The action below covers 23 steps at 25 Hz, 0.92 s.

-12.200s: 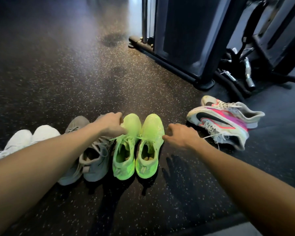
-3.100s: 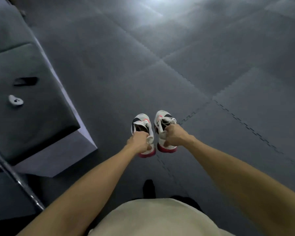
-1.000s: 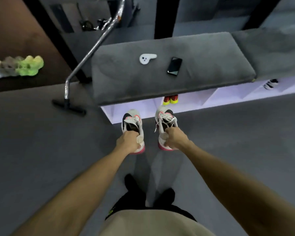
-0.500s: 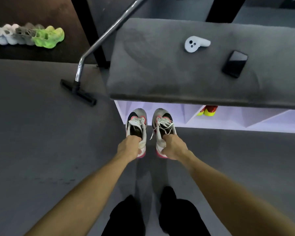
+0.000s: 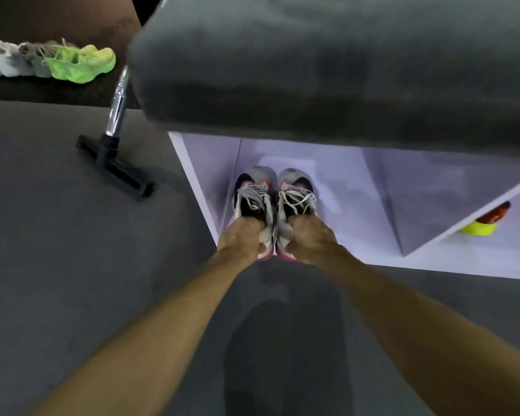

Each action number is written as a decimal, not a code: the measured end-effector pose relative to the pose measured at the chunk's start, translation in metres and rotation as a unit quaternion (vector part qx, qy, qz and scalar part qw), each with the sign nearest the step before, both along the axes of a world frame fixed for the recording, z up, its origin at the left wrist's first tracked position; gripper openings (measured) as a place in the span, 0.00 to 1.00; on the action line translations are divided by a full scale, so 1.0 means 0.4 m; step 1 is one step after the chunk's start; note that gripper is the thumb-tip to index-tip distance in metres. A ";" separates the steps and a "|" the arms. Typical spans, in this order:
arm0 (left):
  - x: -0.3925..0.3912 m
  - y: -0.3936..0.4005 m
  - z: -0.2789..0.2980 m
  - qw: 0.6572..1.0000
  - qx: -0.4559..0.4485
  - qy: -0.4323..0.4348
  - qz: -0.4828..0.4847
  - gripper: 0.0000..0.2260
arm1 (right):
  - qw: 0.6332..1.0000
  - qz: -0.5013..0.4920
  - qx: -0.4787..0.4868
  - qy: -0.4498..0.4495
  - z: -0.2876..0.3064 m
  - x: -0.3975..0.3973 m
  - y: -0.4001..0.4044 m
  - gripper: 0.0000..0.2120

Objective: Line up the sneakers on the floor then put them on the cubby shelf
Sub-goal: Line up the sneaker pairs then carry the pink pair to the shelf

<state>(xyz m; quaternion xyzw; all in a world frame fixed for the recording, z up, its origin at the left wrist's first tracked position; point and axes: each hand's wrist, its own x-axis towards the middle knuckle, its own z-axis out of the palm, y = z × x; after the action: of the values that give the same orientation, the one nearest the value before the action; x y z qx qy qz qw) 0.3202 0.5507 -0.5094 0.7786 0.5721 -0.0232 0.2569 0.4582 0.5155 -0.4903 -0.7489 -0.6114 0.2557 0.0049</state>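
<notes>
Grip: left hand curls over the heel collar of the left sneaker; right hand does the same on the right sneaker. Both pinch the heels, fingers tucked into the shoe openings. The pair sits side by side, touching, toes pointing into the leftmost compartment of the white cubby shelf, heels near the front edge. Whether the soles rest on the compartment floor cannot be told.

Risks, left to right:
- The left shoe runs close to the compartment's left wall; a drift that way would likely scuff or jam the toe.
- The loose laces on both shoes could snag under a sole or trail out over the front lip.
- Letting go early, if the heels overhang the lip, may tip the pair out onto the floor.
- The dark padded bench top overhangs the opening closely; lifting the hands on withdrawal could knock knuckles against it.

Surroundings: far left, remaining sneakers in a row, white to grey to lime. A chrome bar on a black foot stands on grey matting. Far right, a yellow-and-red shoe in another compartment.
</notes>
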 end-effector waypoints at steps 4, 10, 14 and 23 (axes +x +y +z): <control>0.004 0.143 -0.113 0.998 0.052 0.014 0.013 0.11 | 0.999 0.002 0.025 -0.020 -0.112 0.006 0.141 0.14; 0.037 0.284 -0.156 0.993 0.095 0.063 -0.030 0.15 | 0.997 0.008 0.057 -0.048 -0.152 0.020 0.270 0.18; 0.056 0.317 -0.161 0.984 0.142 0.094 -0.049 0.14 | 0.997 0.037 0.053 -0.051 -0.168 0.026 0.295 0.17; -0.026 0.193 -0.127 0.995 0.071 0.054 -0.043 0.44 | 0.998 0.038 0.054 0.002 -0.167 0.025 0.190 0.48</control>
<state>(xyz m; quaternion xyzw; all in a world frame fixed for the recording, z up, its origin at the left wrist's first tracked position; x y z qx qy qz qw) 0.3098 0.6280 -0.5602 0.8164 0.5513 -0.0350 0.1685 0.4684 0.5914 -0.5573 -0.7232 -0.6525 0.2236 0.0364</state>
